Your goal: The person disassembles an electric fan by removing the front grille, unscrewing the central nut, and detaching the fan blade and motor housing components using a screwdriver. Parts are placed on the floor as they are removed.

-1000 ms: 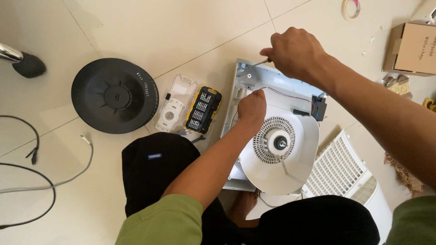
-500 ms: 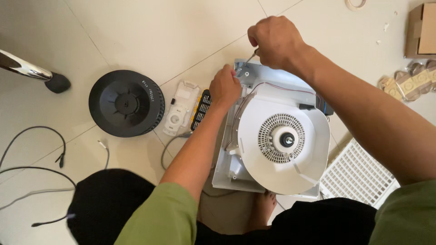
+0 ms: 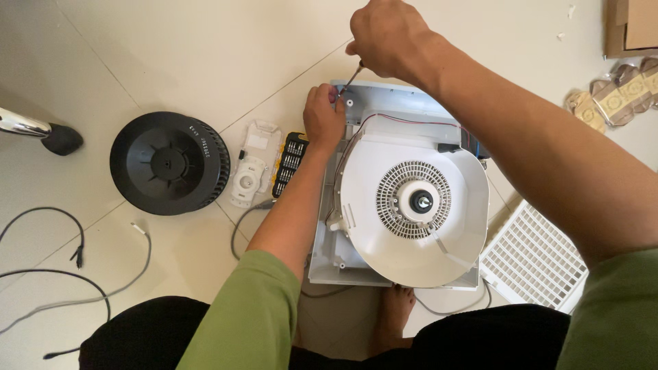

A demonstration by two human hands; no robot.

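A white fan housing (image 3: 384, 267) lies flat on the tiled floor, with a round white scroll cover (image 3: 411, 205) and a grilled motor hub in its middle. My right hand (image 3: 387, 38) is closed around a thin screwdriver (image 3: 349, 77) whose tip points down at the housing's far left corner. My left hand (image 3: 323, 116) rests on that same corner, fingers curled at the housing's edge just beside the screwdriver tip. Red and black wires run along the top of the cover.
A black blower wheel (image 3: 168, 163) lies to the left. A clear case lid (image 3: 250, 164) and a yellow-black bit set (image 3: 288, 164) sit beside my left arm. A white grille (image 3: 534, 257) lies right. Cables (image 3: 75, 274) trail at left; a cardboard box (image 3: 634, 27) stands top right.
My left hand slid from the middle of the cover up to the housing's far left corner. The right hand with the screwdriver stayed at that corner. The view shifted.
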